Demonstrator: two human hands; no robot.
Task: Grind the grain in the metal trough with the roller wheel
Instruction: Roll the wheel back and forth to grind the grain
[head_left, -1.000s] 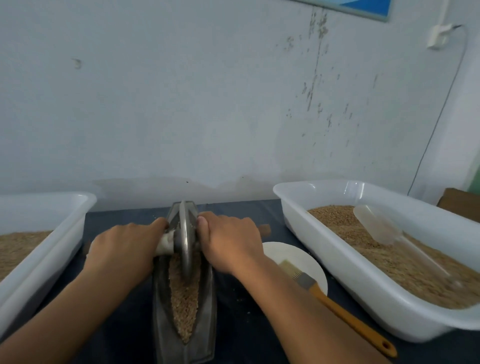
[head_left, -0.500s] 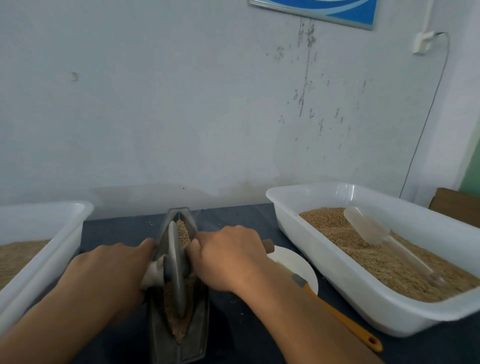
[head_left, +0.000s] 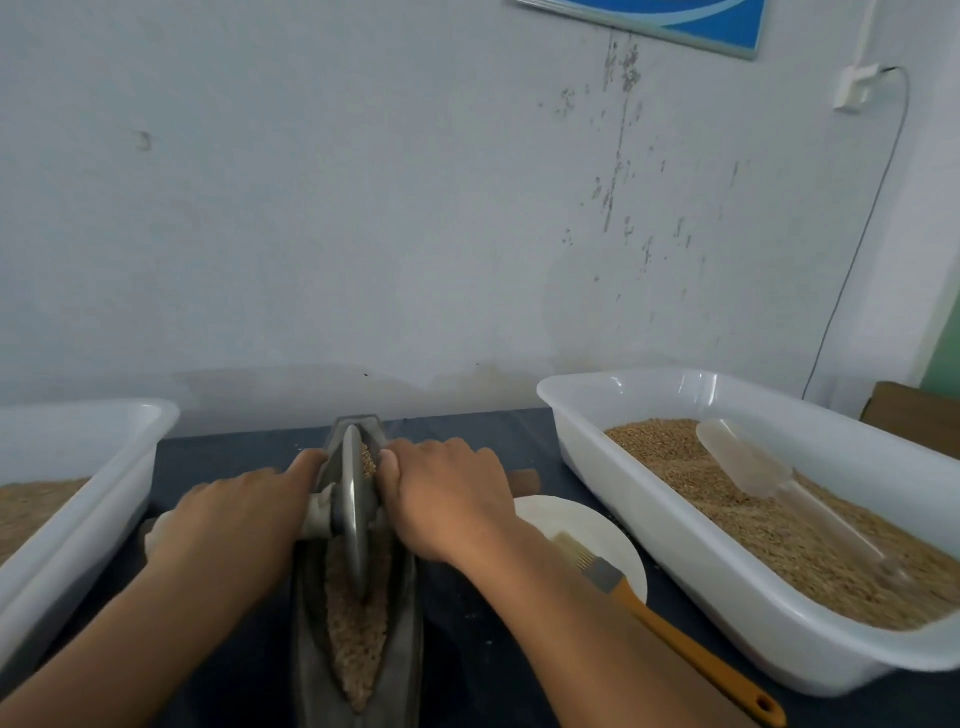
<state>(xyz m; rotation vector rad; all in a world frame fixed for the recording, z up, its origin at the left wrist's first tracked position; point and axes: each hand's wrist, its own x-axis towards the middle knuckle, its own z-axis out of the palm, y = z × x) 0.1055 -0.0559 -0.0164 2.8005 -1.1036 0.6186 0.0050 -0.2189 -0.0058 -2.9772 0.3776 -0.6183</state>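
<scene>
At the lower centre of the frame, a narrow metal trough (head_left: 410, 613) lies on a dark table (head_left: 244, 457), running from the bottom edge up toward the wall, with brown grain (head_left: 358, 644) heaped along its channel. The roller wheel (head_left: 353, 512) stands upright on edge in the trough's upper half, its rim sunk into the grain. The left hand (head_left: 234, 525) is curled over the wheel's axle handle on the left side of the wheel, and the right hand (head_left: 447, 499) is wrapped over the handle on the right side, knuckles up; a brown handle end (head_left: 524, 480) pokes out beyond the right hand. Just right of the trough sits a white plate (head_left: 613, 540), and a brush (head_left: 670, 634) with an orange handle lies across it, bristles on the plate and handle pointing to the lower right. At the right of the frame a white plastic tub (head_left: 649, 525) holds more grain, with a clear scoop (head_left: 748, 465) lying on it. Another white tub (head_left: 104, 478) with grain sits at the left edge.
</scene>
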